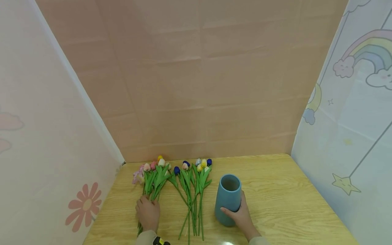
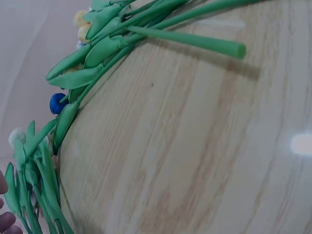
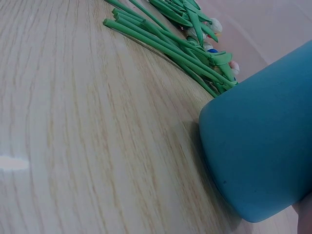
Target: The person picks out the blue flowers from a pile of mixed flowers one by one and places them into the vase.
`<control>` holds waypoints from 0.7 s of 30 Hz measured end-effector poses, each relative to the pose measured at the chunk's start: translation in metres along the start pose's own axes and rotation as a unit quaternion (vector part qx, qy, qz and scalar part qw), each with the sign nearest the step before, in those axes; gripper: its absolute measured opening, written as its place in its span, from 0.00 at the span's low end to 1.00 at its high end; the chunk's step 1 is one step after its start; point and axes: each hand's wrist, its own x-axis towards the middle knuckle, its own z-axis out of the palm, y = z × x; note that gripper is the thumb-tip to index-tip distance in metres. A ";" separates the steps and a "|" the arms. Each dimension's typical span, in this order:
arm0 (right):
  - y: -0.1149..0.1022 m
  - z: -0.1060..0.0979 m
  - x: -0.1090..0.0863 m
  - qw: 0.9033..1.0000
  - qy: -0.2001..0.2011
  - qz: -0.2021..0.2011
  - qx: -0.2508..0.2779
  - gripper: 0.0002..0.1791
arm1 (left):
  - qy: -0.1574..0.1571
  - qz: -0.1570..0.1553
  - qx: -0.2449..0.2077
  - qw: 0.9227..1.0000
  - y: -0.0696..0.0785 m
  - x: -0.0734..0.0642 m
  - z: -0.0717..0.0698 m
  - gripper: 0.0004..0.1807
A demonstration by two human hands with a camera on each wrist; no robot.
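Observation:
A blue vase (image 1: pixel 228 200) stands upright on the wooden table, its dark mouth facing up. My right hand (image 1: pixel 242 216) grips its right side low down, thumb across the front. In the right wrist view the vase (image 3: pixel 263 141) fills the right side, with only a sliver of hand (image 3: pixel 305 214) showing. Over on the left, my left hand (image 1: pixel 148 212) is curled over the stems of a bunch of artificial tulips (image 1: pixel 157 178), hiding part of them. Fingertips (image 2: pixel 7 222) show at the left edge of the left wrist view, beside green stems (image 2: pixel 41 195).
Between the hands lies a second group of artificial tulips (image 1: pixel 194 183), with blue, yellow and pale heads and crossing stems. A pink-lilac flower (image 1: pixel 138 175) sits at the far left. Patterned white sheets flank the table (image 1: pixel 275 190), and a brown sheet (image 1: pixel 202 85) hangs behind.

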 end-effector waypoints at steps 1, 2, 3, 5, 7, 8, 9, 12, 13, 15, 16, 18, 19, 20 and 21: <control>0.000 0.000 0.000 1.000 0.000 -0.001 0.000 0.52 | 0.003 0.005 -0.002 1.000 0.002 -0.001 -0.001 0.17; 0.001 0.000 0.001 1.000 0.000 -0.002 0.000 0.52 | 0.005 0.013 -0.004 1.000 0.004 -0.002 -0.001 0.17; 0.002 0.000 0.001 1.000 -0.001 0.001 0.001 0.52 | 0.004 0.022 -0.007 1.000 0.006 -0.003 0.000 0.17; 0.003 0.000 0.002 1.000 0.000 0.002 0.002 0.51 | 0.001 0.043 -0.008 0.999 0.011 -0.007 0.003 0.17; 0.004 0.000 0.002 1.000 0.000 0.005 0.001 0.51 | -0.010 0.060 -0.010 0.998 0.015 -0.013 0.009 0.16; 0.004 0.000 0.002 1.000 -0.001 0.006 0.001 0.51 | -0.019 0.069 -0.008 0.997 0.018 -0.017 0.012 0.15; 0.005 0.000 0.003 1.000 0.000 0.008 0.000 0.51 | -0.030 0.077 -0.005 0.997 0.021 -0.022 0.016 0.15; 0.005 0.000 0.003 1.000 0.002 0.007 -0.001 0.51 | -0.069 0.102 0.002 0.992 0.033 -0.036 0.026 0.14; 0.006 0.001 0.003 1.000 0.002 0.006 -0.002 0.51 | -0.082 0.112 0.003 0.990 0.037 -0.041 0.029 0.14; 0.006 0.001 0.003 1.000 0.004 0.004 -0.002 0.51 | -0.104 0.140 0.008 0.985 0.047 -0.051 0.035 0.14; 0.006 0.001 0.003 1.000 0.006 0.002 -0.003 0.51 | -0.113 0.156 0.012 0.981 0.052 -0.056 0.038 0.13; 0.006 0.001 0.003 1.000 0.008 -0.003 -0.004 0.52 | -0.126 0.189 0.009 0.974 0.061 -0.065 0.043 0.12; 0.005 0.001 0.003 1.000 0.008 -0.003 -0.004 0.52 | -0.131 0.203 0.010 0.970 0.064 -0.069 0.046 0.12; 0.005 0.001 0.002 1.000 0.008 -0.002 -0.004 0.52 | -0.137 0.218 0.013 0.966 0.067 -0.073 0.047 0.12; 0.004 0.001 0.002 1.000 0.008 -0.001 -0.006 0.52 | -0.143 0.231 0.014 0.962 0.070 -0.076 0.050 0.12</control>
